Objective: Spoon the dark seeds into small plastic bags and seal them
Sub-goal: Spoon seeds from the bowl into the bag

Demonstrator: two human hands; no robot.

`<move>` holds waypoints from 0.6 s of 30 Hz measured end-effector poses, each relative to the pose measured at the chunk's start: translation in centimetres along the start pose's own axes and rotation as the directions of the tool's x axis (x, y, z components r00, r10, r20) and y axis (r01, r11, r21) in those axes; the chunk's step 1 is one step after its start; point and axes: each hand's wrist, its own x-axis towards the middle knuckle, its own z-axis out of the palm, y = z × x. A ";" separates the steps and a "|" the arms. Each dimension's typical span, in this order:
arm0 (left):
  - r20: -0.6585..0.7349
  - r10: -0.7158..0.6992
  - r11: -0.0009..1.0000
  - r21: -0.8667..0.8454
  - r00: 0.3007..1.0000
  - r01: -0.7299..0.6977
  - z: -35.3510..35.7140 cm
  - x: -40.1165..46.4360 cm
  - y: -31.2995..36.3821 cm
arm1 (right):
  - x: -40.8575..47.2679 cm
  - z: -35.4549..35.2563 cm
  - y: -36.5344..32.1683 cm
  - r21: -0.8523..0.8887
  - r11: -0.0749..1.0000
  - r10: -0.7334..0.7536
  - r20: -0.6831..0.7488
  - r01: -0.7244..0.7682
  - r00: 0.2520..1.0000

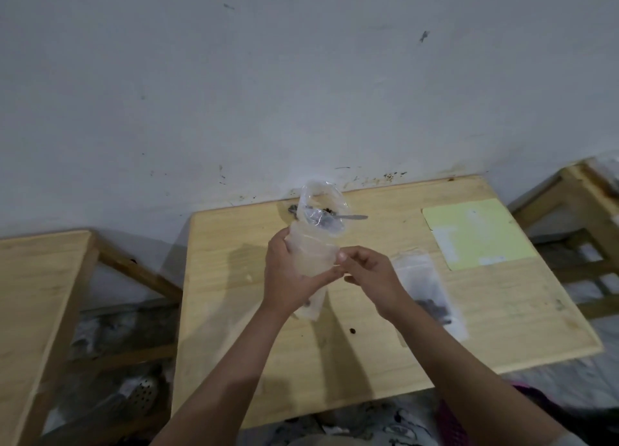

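Over the middle of the wooden table (254, 362), my left hand (284, 278) grips a small clear plastic bag (313, 254) held upright, a few dark seeds showing at its bottom end. My right hand (365, 271) pinches the bag's right edge near its top. Behind the bag lies a larger open plastic bag (321, 207) with dark seeds and a metal spoon (351, 216) across it, at the table's far edge. To the right lies a filled bag of dark seeds (432, 306), flat on the table. A loose seed (352, 330) sits on the wood.
A pale yellow sheet (479, 234) lies at the table's back right. Another wooden table (37, 295) stands to the left, a wooden frame (576, 211) to the right. Cloth and clutter lie on the floor below. A stained wall rises close behind.
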 end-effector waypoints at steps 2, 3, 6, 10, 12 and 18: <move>0.043 -0.023 1.000 0.022 0.999 0.022 0.1 -0.2 0.6 | -0.2 -0.1 0.0 0.085 0.996 -0.037 0.007 0.036 0.999; 0.069 -0.024 0.999 0.030 0.997 0.022 0.1 -0.4 0.9 | -0.1 -0.2 -0.1 0.106 0.993 -0.055 -0.005 0.055 0.998; 0.096 -0.003 1.000 -0.015 0.995 0.005 -0.1 -0.5 1.7 | 0.6 -0.8 -0.6 0.116 0.988 -0.093 -0.092 0.103 0.991; -0.021 -0.038 0.972 -0.233 0.999 0.032 -0.6 0.3 3.4 | 1.4 -2.4 -1.8 0.064 0.987 -0.135 -0.146 0.146 0.980; -0.041 -0.042 0.959 -0.281 0.998 0.029 -0.7 0.3 4.3 | 1.7 -3.3 -2.3 0.043 0.985 -0.161 -0.129 0.167 0.979; -0.053 -0.051 0.933 -0.358 0.997 0.029 0.9 0.3 6.2 | 2.4 -5.8 -3.3 0.021 0.970 -0.241 -0.074 0.243 0.968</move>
